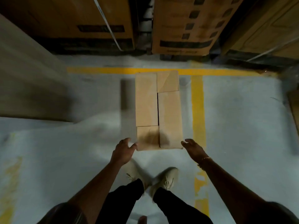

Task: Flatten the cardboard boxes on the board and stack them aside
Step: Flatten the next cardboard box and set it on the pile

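Grey painted floor (242,126) lies below both loose-fingered hands. The left hand (123,151) has its thumb at the near-left corner of the cardboard box (158,110), and the right hand (192,147) is just beside the near-right corner; neither clasps it. The box lies beside a yellow line (197,110) (resting or airborne, I cannot tell). It looks light and stiff, so I would take hold of the long side walls, not the closed flaps.

Tan cardboard box (146,102); grey floor (242,126), yellow lines (197,110); black trousers (124,199); beige shoes (166,178).
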Available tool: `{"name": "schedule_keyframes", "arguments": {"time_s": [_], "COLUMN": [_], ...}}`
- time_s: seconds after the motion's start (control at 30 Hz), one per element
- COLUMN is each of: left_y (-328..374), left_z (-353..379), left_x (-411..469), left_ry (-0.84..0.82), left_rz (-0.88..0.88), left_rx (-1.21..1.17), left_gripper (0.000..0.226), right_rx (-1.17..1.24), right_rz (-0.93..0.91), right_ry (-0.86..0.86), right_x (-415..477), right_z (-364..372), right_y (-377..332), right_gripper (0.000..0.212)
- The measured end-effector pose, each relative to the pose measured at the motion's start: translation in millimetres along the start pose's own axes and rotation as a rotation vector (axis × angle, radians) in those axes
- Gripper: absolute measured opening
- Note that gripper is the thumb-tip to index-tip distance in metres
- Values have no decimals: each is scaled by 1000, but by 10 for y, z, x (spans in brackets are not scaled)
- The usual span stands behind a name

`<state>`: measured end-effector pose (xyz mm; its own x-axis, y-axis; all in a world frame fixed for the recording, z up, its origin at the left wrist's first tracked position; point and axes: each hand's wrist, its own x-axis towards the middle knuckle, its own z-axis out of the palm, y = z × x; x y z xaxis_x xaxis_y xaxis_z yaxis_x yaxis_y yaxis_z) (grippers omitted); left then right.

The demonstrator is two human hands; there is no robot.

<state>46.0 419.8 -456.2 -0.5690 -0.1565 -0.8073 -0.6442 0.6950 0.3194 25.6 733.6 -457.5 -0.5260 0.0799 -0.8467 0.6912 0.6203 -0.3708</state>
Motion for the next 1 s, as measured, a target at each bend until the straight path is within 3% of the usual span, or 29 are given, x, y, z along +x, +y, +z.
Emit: {"name": "schedule_keyframes", "arguments": {"time_s": [0.2, 0.3, 0.37, 0.47, 0.6, 0.77, 0.9, 1.0], "left_y": [-217, -213, -175, -147, -23, 84, 235, 225], "left_z": [774, 1036, 1082, 958, 591, 261, -77, -322], "left_x": [1237, 1566, 1567, 1328, 766, -3, -847, -1453], "left_ry": [-3, -1, 8, 15, 61, 126, 126, 145], "left_rz": [-70, -123, -117, -48, 11, -17, -54, -50], "left_rx": [-217, -422, -492, -512, -588, -642, -700, -757], "left_gripper": [71, 76, 63, 47, 52, 71, 71, 86], "right_rx": [231, 316, 400, 511, 593, 588, 581, 608], "right_rz": [48, 27, 12, -38, -103, -115, -74, -86], "right_ry": [80, 56, 36, -13, -27, -1, 1, 11], "right_x": [1454, 1845, 1853, 1555, 857, -240, -1164, -1791], "right_z": [437, 552, 557, 456, 225, -122, -339, -459], "right_y": [446, 593, 608, 540, 222, -202, -423, -556], "right_gripper": [65, 54, 64, 60, 48, 80, 63, 51]}}
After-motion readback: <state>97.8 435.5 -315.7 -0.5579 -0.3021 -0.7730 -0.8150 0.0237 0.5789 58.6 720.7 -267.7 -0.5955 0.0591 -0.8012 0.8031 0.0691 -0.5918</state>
